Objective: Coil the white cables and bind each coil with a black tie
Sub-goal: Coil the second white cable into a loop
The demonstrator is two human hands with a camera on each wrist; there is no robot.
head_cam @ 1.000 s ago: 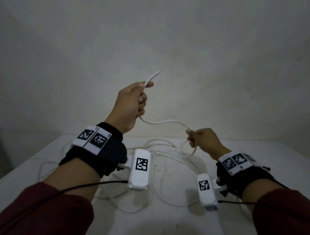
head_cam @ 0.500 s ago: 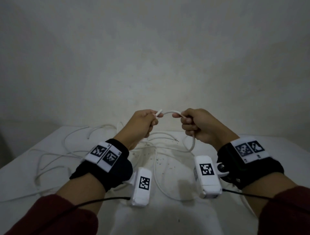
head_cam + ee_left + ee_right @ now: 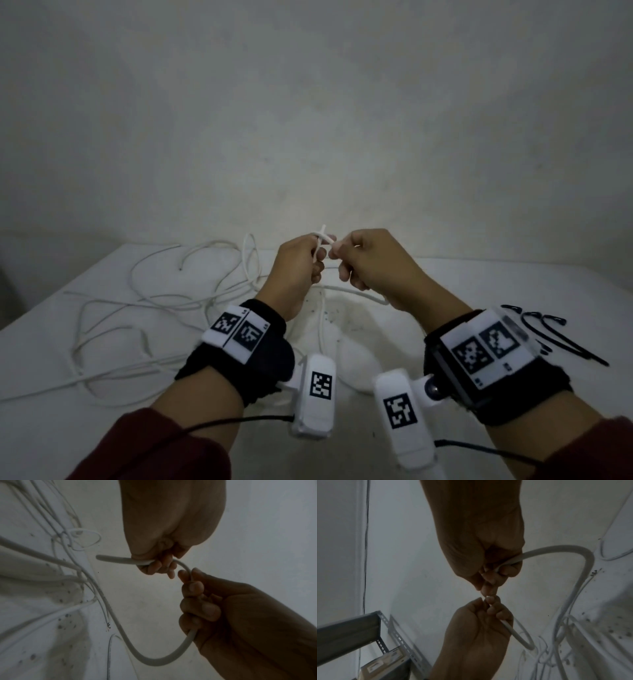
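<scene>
**Both hands on one white cable, raised over the table**

White table point(image 3: 513, 291) across the lower half of the head view, plain wall behind. Loose white cables point(image 3: 144, 308) sprawled over its 9 o'clock side, uncoiled, crossing one another. Metal shelf frame point(image 3: 351, 626) at 8 o'clock in the right wrist view. Black ties point(image 3: 555, 334) lying in a small bunch at 3 o'clock, just beyond the right wrist, untouched.

Left hand point(image 3: 294, 274) and right hand point(image 3: 373, 267) near centre, knuckles almost meeting, both lifted clear of the table. Left fingers point(image 3: 154, 566) curled round the held cable point(image 3: 154, 661) close to its free end; short stub poking out past the fist. Right fingers point(image 3: 505, 570) closed round the same cable a little farther along. Tight bend between the two fists; beyond the right hand a slack loop drooping toward the table and joining the tangle.
</scene>
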